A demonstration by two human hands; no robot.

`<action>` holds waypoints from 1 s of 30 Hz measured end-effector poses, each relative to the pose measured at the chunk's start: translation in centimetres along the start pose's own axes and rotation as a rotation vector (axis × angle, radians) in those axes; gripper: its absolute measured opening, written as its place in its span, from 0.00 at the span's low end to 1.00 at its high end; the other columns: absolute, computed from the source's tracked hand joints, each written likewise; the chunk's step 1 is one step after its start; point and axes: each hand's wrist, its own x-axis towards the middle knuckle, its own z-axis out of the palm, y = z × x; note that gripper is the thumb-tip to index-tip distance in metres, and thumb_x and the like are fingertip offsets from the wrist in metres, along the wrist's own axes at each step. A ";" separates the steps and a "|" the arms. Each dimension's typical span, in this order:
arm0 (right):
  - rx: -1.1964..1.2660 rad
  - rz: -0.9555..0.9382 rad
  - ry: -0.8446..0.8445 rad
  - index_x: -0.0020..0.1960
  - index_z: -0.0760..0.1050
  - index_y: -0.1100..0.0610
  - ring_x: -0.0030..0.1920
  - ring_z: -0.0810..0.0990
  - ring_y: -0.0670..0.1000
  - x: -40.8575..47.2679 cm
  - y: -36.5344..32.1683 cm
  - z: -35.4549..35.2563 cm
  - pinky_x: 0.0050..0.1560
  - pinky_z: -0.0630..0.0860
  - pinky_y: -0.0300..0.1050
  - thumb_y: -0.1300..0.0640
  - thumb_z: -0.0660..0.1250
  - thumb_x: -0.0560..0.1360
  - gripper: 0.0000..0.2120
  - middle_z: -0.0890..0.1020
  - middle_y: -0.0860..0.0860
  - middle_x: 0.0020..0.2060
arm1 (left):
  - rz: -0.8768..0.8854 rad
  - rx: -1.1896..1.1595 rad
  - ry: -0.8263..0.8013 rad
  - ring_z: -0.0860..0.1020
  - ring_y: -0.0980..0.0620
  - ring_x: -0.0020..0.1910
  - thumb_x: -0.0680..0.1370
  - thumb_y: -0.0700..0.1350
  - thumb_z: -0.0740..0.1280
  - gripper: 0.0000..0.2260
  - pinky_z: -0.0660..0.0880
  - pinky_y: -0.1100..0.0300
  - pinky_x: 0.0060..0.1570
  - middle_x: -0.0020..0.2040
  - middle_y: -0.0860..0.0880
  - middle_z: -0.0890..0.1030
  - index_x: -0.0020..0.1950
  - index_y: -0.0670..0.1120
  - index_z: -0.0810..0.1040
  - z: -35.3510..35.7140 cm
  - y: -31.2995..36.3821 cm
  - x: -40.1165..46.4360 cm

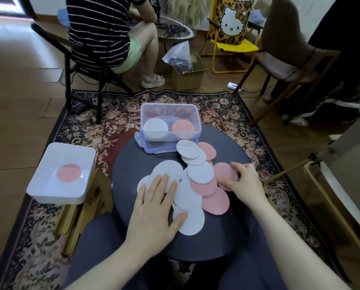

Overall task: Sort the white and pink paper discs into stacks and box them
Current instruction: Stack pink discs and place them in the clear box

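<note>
1. On my left, the left hand [156,208] presses flat, fingers spread, on white round paper discs [187,197] atop the dark round table [131,164]; sliding could scatter them.
2. Rightward, my right hand [242,183] pinches a pink round paper disc [225,174]; I might lift two, missing the clear plastic box [170,114].

A floral rug [227,109] covers the brown wooden floor [18,97]. Beyond it stand a black folding chair [74,59], a yellow leopard-print chair [233,38] and a brown padded chair [289,49].

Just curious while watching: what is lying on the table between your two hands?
In the head view, overlapping white paper discs and pink paper discs lie between the left hand and right hand.
</note>
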 end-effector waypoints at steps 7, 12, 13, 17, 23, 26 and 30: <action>0.054 0.032 0.039 0.59 0.75 0.52 0.49 0.76 0.49 -3.7 0.8 -0.9 0.49 0.72 0.46 0.48 0.75 0.68 0.22 0.72 0.49 0.53 | 0.031 -0.005 0.044 0.63 0.48 0.74 0.77 0.59 0.56 0.27 0.56 0.45 0.70 0.75 0.48 0.66 0.73 0.48 0.69 0.1 0.6 -1.4; 0.107 -0.003 0.140 0.62 0.72 0.49 0.49 0.75 0.48 -6.1 1.2 0.0 0.48 0.72 0.45 0.51 0.74 0.69 0.23 0.70 0.46 0.54 | -0.022 -0.170 0.110 0.63 0.51 0.72 0.77 0.55 0.57 0.25 0.57 0.51 0.69 0.72 0.49 0.70 0.72 0.47 0.70 -0.3 1.5 -1.1; 0.134 -0.009 0.160 0.61 0.72 0.49 0.48 0.75 0.47 -6.3 1.3 0.1 0.48 0.71 0.44 0.52 0.74 0.70 0.22 0.70 0.46 0.53 | -0.027 -0.239 0.132 0.64 0.52 0.71 0.77 0.54 0.57 0.24 0.58 0.53 0.68 0.71 0.50 0.72 0.71 0.47 0.70 -0.5 1.9 -1.0; 0.322 0.054 0.224 0.54 0.74 0.52 0.43 0.74 0.49 -6.1 1.8 0.3 0.45 0.71 0.42 0.61 0.73 0.70 0.15 0.77 0.49 0.48 | -0.050 -0.557 0.194 0.75 0.57 0.58 0.77 0.48 0.61 0.16 0.69 0.65 0.54 0.60 0.58 0.76 0.64 0.52 0.76 -2.5 4.4 -1.0; 0.826 0.227 0.173 0.50 0.77 0.62 0.25 0.68 0.43 -6.6 2.3 -1.3 0.25 0.64 0.32 0.63 0.67 0.76 0.04 0.74 0.49 0.29 | -0.408 -1.277 -0.010 0.79 0.51 0.34 0.79 0.37 0.63 0.13 0.74 0.57 0.32 0.44 0.49 0.83 0.56 0.52 0.79 -3.5 6.4 -1.0; 0.900 0.228 0.125 0.47 0.76 0.62 0.22 0.65 0.42 -8.2 1.6 -1.4 0.21 0.61 0.32 0.62 0.67 0.77 0.02 0.72 0.49 0.25 | -0.464 -1.473 -0.114 0.81 0.45 0.34 0.80 0.36 0.62 0.12 0.77 0.55 0.28 0.44 0.41 0.83 0.60 0.46 0.77 -3.5 6.3 -0.9; 0.881 0.159 -0.039 0.42 0.74 0.58 0.21 0.64 0.45 -10.7 -0.2 -0.3 0.21 0.60 0.34 0.62 0.68 0.75 0.05 0.69 0.50 0.23 | -0.451 -1.565 -0.275 0.83 0.38 0.42 0.77 0.44 0.65 0.18 0.81 0.51 0.35 0.46 0.39 0.83 0.67 0.48 0.72 -3.6 6.3 -1.0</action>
